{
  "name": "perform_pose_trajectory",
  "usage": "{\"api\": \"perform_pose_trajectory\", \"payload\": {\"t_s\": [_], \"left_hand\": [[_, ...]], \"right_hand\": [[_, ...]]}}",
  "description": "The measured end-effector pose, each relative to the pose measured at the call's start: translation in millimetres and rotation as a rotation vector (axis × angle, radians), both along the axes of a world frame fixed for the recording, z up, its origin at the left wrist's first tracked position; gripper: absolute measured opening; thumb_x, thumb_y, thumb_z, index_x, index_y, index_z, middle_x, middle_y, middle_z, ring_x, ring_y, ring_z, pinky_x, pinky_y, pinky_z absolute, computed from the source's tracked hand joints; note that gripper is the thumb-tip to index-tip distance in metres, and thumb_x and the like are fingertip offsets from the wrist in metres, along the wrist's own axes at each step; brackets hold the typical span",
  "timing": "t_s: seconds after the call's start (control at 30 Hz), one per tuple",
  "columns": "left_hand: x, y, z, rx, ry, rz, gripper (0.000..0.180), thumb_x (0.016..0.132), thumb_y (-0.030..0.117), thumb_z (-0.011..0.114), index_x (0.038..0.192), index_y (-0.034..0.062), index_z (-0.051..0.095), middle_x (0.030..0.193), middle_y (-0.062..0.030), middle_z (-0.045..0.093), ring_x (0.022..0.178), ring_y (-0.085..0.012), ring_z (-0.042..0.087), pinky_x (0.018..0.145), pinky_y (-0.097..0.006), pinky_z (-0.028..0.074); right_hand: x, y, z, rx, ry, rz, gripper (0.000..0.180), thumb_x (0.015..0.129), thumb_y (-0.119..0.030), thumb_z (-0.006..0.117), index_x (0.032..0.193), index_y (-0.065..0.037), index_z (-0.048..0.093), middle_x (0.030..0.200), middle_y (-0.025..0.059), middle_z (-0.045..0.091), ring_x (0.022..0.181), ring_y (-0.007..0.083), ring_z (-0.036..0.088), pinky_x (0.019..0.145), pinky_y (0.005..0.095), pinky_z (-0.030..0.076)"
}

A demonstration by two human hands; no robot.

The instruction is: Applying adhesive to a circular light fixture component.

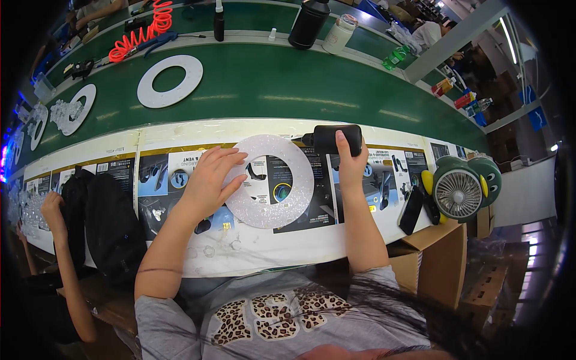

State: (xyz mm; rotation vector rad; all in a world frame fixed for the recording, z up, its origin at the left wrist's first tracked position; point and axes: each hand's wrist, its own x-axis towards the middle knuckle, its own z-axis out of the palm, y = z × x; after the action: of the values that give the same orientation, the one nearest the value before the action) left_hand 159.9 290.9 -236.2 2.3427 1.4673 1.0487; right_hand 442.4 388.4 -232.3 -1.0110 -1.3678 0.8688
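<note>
A white speckled ring (300,183) lies flat on the printed card sheets in front of me. My left hand (207,180) rests at its left side, fingers spread, with fingertips at the ring's edge. In my right hand (353,162) is a black bottle (333,140), tipped on its side. Its thin nozzle (300,138) points left, close to the ring's upper right rim. Whether the tip touches the ring, I cannot tell.
Another white ring (144,90) lies on the green bench beyond. At right are a phone (411,210) and a small green fan (457,194). Black bags (111,216) and a co-worker's hand (53,205) are at left. Bottles (309,24) and a red coiled hose (135,42) stand farther back.
</note>
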Motion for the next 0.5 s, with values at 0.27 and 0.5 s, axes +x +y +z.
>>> {"api": "perform_pose_trajectory", "payload": {"t_s": [0.27,0.5], "left_hand": [[0,0,0,0.005,-0.003,0.006,0.039,0.084,0.018,0.066,0.119,0.0061,0.056,0.105,-0.0061,0.067,0.117,-0.0277,0.052,0.105,-0.044,0.036],[1,1,0,0.001,-0.003,0.005,0.038,0.083,0.017,0.067,0.118,0.0062,0.056,0.105,-0.0062,0.066,0.116,-0.0278,0.053,0.105,-0.044,0.035]], "right_hand": [[6,3,-3,0.022,0.066,-0.047,0.021,0.09,-0.018,0.065,0.101,-0.001,0.062,0.094,0.003,0.063,0.085,0.009,0.056,0.079,0.0237,0.045],[11,5,1,0.018,0.026,-0.089,0.024,0.088,-0.022,0.067,0.093,0.0,0.061,0.085,0.0034,0.062,0.077,0.009,0.054,0.071,0.023,0.044]]}}
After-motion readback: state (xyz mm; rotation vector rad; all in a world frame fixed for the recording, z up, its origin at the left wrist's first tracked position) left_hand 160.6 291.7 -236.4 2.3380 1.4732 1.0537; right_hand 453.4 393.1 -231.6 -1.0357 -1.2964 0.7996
